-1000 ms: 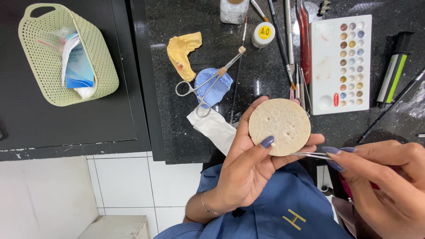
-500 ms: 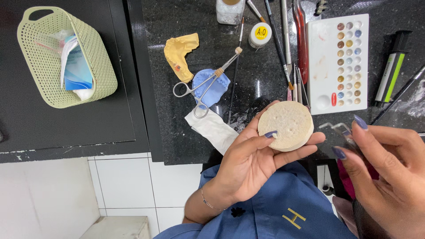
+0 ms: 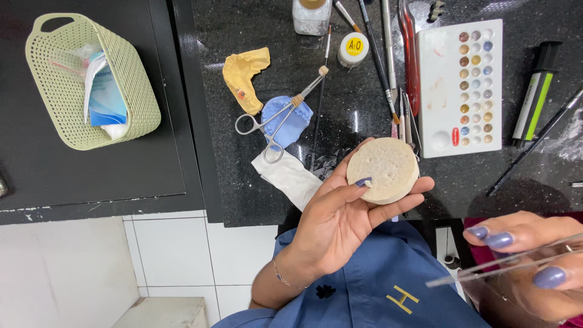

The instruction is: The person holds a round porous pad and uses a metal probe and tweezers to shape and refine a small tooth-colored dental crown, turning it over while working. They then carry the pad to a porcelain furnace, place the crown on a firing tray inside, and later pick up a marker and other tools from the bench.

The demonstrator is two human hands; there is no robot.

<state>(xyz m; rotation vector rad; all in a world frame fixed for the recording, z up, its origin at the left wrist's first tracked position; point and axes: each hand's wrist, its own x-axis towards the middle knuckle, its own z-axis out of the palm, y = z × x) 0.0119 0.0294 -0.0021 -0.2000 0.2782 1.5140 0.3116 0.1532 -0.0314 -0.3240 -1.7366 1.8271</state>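
Pale, porous and tan, the round disc [image 3: 384, 169] sits in the left hand [image 3: 340, 218], thumb pressed on its flat face near the 8 o'clock edge and the other fingers curled under and around the rim from 4 to 6 o'clock. It is held just in front of the counter's near edge, above the blue shirt [image 3: 364, 285]. The pitted surface looks like a stiff, foamy or chalky block (probably light, and likely to crumble or shed dust if squeezed hard), so the rim is the sensible place to grip, with the face left free. It looks dry and rough enough not to slip.

The right hand [image 3: 522, 261], at 4 o'clock from the disc and well apart from it, has its fingers closed around a clear sheet or strip [image 3: 504, 270]; blur makes its exact shape hard to tell.

On the black speckled counter [image 3: 243, 182], at 11 o'clock from the disc, metal forceps [image 3: 276, 118] lie across a blue dental impression [image 3: 288, 121], with a yellow dental cast [image 3: 246, 76] just beside it. A white folded wipe [image 3: 288, 176] lies at 9 o'clock, near the wrist. At 1 o'clock is a white palette of colour wells [image 3: 449, 88], with brushes and hand tools [image 3: 388, 61] to its left. A green perforated basket [image 3: 130, 103] stands far off at 10 o'clock.
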